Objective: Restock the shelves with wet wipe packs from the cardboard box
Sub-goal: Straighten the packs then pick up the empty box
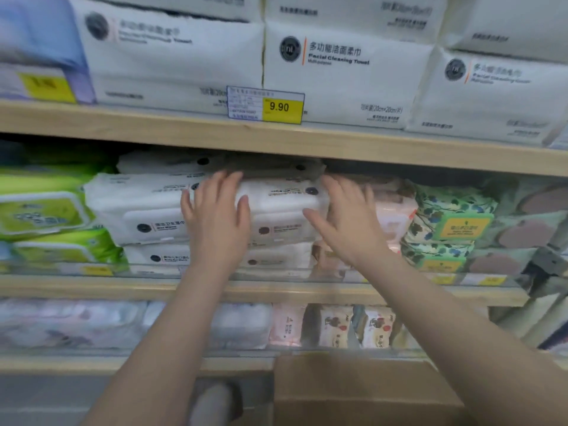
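White wipe pack (278,204) between flat hands — left hand (215,216), right hand (344,219), fingers spread

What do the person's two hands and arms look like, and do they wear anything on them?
Both the left hand and the right hand are bare: no gloves, and no rings, watch or bracelet can be seen. The forearms are also uncovered for all the length in view, with no sleeve reaching into the picture. The fingernails look short and unpainted, although the image is a little blurred.
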